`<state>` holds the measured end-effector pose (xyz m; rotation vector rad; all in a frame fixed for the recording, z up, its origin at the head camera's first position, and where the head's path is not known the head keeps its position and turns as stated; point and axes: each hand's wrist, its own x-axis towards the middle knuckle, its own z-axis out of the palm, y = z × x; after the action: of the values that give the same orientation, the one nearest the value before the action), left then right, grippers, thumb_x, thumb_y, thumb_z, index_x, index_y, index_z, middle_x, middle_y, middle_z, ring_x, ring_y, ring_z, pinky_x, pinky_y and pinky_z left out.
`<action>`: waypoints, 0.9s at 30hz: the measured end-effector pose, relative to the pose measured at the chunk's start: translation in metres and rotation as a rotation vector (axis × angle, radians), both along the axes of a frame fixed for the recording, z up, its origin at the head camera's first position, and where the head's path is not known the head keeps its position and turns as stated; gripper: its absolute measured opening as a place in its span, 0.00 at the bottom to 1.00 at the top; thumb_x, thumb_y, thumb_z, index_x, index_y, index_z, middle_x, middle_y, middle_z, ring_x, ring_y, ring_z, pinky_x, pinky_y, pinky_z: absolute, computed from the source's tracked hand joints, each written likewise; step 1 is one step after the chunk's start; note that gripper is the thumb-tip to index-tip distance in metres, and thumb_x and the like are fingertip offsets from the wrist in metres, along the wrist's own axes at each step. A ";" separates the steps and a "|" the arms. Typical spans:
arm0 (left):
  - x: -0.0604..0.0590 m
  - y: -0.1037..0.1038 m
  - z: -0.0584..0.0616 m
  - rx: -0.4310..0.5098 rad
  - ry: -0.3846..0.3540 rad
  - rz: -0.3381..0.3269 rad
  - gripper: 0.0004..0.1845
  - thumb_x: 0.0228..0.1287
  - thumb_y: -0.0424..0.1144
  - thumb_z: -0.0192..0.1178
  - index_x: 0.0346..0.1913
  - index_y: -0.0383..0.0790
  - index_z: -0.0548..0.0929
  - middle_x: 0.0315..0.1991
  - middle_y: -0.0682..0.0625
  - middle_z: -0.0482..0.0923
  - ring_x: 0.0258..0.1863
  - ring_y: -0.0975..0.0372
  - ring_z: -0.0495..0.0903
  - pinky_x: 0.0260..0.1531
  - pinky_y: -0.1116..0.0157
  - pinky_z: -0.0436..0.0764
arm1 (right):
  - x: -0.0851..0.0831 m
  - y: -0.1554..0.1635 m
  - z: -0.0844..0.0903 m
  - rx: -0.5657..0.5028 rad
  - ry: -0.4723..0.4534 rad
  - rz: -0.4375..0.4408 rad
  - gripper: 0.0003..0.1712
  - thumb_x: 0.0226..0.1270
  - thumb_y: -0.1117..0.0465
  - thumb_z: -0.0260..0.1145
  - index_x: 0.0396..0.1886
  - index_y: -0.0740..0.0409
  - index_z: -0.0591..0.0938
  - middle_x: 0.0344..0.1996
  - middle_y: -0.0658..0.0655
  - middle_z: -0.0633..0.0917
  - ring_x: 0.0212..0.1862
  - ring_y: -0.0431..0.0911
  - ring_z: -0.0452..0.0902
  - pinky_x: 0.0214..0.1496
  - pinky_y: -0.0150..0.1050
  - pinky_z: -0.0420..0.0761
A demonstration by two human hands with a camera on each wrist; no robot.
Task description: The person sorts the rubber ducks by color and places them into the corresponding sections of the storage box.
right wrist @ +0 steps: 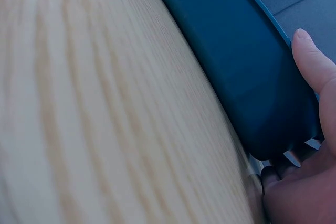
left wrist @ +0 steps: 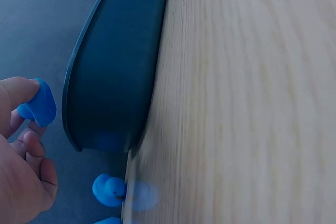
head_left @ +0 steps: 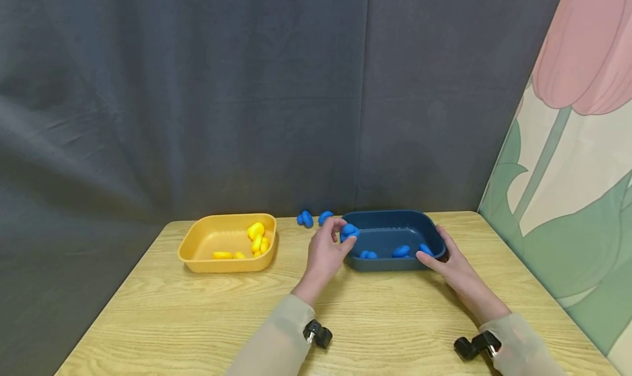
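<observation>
My left hand (head_left: 326, 250) pinches a blue toy duck (head_left: 349, 231) between thumb and fingers, at the left rim of a dark blue bin (head_left: 390, 264). In the left wrist view the same duck (left wrist: 43, 104) shows at the fingertips, above the level of the bin's rim. Several blue ducks (head_left: 401, 251) lie inside that bin along its near side. With my right hand (head_left: 456, 266) I hold the bin's right end, thumb at the near rim and fingers around the outer corner. Two more blue ducks (head_left: 306, 219) sit on the table left of the bin.
A yellow bin (head_left: 197, 244) stands to the left with several yellow ducks (head_left: 255, 231) in it. Behind the wooden table (head_left: 385, 321) hangs a dark grey curtain (head_left: 247, 101). A wall painted with a tulip (head_left: 577, 46) borders the right side.
</observation>
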<state>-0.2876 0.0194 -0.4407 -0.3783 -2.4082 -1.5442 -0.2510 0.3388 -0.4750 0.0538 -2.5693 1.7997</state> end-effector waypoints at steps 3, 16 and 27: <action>-0.002 0.003 -0.001 -0.024 0.016 -0.002 0.18 0.72 0.40 0.77 0.60 0.46 0.84 0.49 0.54 0.86 0.42 0.58 0.77 0.39 0.63 0.80 | 0.000 -0.001 0.001 0.012 -0.003 -0.004 0.63 0.84 0.52 0.70 0.92 0.51 0.31 0.88 0.74 0.37 0.86 0.75 0.38 0.83 0.74 0.48; -0.010 0.012 -0.007 -0.072 0.011 0.009 0.20 0.70 0.42 0.80 0.60 0.49 0.86 0.53 0.54 0.87 0.49 0.58 0.79 0.54 0.53 0.80 | -0.001 -0.003 0.001 0.011 -0.010 -0.004 0.63 0.84 0.52 0.70 0.92 0.50 0.31 0.88 0.74 0.38 0.87 0.74 0.38 0.83 0.73 0.49; -0.013 0.014 -0.011 -0.161 0.026 0.015 0.30 0.70 0.46 0.79 0.71 0.49 0.82 0.68 0.50 0.82 0.68 0.49 0.75 0.72 0.44 0.69 | 0.000 -0.002 0.002 0.011 -0.017 -0.005 0.63 0.84 0.52 0.69 0.92 0.50 0.31 0.89 0.72 0.36 0.87 0.74 0.36 0.83 0.74 0.48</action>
<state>-0.3010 0.0332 -0.4516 -0.4079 -2.5166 -1.3352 -0.2510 0.3368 -0.4731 0.0328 -2.5882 1.7924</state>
